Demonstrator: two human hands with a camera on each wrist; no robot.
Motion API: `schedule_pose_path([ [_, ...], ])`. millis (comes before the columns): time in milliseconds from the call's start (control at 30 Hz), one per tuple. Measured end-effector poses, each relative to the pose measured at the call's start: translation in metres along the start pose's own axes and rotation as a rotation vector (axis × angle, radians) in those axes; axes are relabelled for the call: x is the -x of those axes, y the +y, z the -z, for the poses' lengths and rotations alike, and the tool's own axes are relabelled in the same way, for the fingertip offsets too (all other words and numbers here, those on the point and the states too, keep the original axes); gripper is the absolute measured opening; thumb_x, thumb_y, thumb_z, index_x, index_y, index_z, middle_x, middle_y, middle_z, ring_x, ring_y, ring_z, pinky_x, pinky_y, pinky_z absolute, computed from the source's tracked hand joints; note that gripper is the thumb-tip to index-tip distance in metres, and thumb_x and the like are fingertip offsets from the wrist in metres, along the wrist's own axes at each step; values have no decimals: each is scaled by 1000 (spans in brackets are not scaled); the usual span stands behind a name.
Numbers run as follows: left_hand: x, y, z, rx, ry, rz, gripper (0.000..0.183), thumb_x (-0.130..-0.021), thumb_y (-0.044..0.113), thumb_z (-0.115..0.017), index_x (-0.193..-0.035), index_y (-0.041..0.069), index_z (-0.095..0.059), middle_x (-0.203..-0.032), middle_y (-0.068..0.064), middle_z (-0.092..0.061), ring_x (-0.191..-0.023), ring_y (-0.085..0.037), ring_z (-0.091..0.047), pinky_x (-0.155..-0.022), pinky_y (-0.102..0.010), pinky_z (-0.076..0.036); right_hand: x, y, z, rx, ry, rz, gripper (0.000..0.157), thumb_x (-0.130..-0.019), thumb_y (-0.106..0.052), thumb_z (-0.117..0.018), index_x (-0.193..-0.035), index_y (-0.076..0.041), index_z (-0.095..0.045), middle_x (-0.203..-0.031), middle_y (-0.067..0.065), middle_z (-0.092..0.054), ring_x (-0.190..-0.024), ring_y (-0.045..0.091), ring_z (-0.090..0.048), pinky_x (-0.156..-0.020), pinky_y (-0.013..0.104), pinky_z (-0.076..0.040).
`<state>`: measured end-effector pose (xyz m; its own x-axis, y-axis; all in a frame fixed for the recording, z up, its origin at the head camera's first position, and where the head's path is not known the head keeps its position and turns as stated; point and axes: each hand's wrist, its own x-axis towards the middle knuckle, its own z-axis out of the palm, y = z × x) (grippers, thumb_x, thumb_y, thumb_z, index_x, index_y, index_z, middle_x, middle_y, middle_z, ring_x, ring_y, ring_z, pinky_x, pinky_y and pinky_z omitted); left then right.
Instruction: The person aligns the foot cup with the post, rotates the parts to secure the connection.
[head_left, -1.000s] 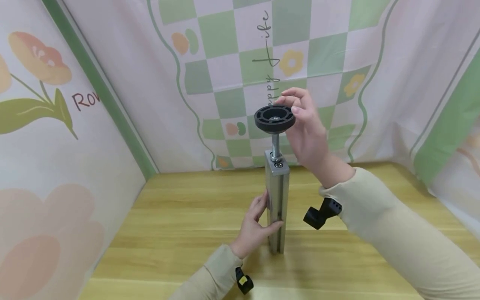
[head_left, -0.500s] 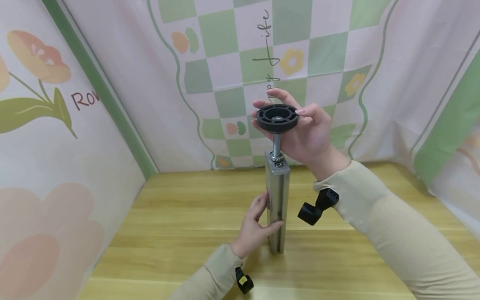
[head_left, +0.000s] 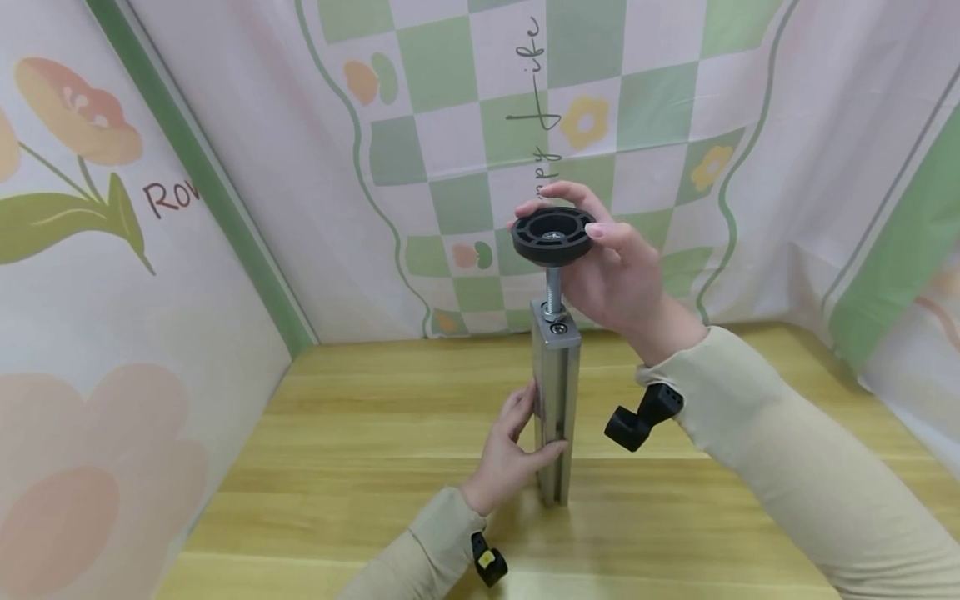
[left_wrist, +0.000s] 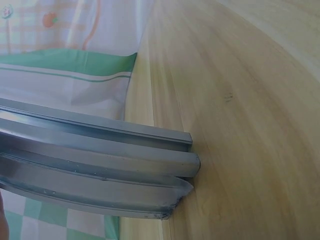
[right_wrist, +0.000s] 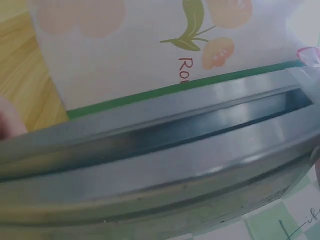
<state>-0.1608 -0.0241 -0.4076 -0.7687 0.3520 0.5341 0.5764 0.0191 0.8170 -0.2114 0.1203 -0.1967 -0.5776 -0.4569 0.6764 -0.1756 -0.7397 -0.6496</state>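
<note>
An upright slotted aluminium profile [head_left: 555,417] stands on the wooden table. Its lower end shows close in the left wrist view, where the profile [left_wrist: 100,150] meets the wood. On top, a threaded bolt [head_left: 553,292] rises from the metal end plate [head_left: 558,329] and carries a black round levelling foot [head_left: 551,250], hollow side up. My left hand [head_left: 502,462] grips the profile low down, thumb on the near side and fingers on the left. My right hand [head_left: 618,275] holds the foot's rim, thumb at its right edge, fingers curled behind it and partly hidden.
The wooden table [head_left: 360,467] extends to both sides of the profile. Patterned cloth walls enclose it: a checked back curtain [head_left: 442,158], a flowered left panel [head_left: 90,308] and another cloth on the right [head_left: 900,275]. Both wrists wear black camera mounts.
My right hand's fingers first swing leftward behind the levelling foot and spread, then draw in around its rim. The foot shifts very slightly. My left hand and the profile stay put.
</note>
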Motion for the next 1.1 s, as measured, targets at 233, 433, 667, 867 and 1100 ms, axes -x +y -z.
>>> schedule_pose_path([
  [233, -1, -2, 0, 5, 0, -24, 90, -81, -2, -71, -151, 22, -18, -137, -18, -40, -117, -13, -44, -112, -41, -33, 3, -4, -9, 279, 115, 118, 30, -87, -9, -53, -117, -6, -45, -113, 10, -59, -106, 22, -57, -92, 27, -50],
  [433, -1, -3, 0, 19, 0, -23, 89, -81, -2, -71, -151, 21, -20, -136, -17, -41, -118, -13, -44, -113, -41, -32, 6, -10, -16, 465, 195, 100, 32, -84, -3, -46, -116, -7, -47, -115, 8, -56, -108, 23, -55, -90, 25, -49],
  [667, -1, -2, 0, 17, -4, -10, 89, -81, -3, -71, -151, 20, -20, -135, -18, -41, -119, -13, -44, -113, -40, -32, 6, -18, -25, 696, 320, 21, 39, -81, 2, -50, -116, -12, -46, -111, 8, -52, -93, 16, -59, -79, 19, -53],
  [867, -1, -2, 0, 21, -3, -9, 90, -81, -3, -70, -151, 22, -19, -135, -18, -41, -119, -12, -43, -113, -40, -31, 5, -21, -35, 963, 422, -15, 44, -80, 2, -64, -116, -13, -44, -105, 2, -50, -81, 12, -55, -61, 15, -48],
  [1100, 0, -2, 0, 19, -7, -37, 93, -82, -3, -70, -151, 25, -16, -134, -19, -41, -118, -11, -43, -113, -40, -31, 1, -13, -43, 1209, 495, 103, 51, -73, -3, -77, -114, -2, -45, -99, -6, -45, -89, 13, -47, -84, 18, -43],
])
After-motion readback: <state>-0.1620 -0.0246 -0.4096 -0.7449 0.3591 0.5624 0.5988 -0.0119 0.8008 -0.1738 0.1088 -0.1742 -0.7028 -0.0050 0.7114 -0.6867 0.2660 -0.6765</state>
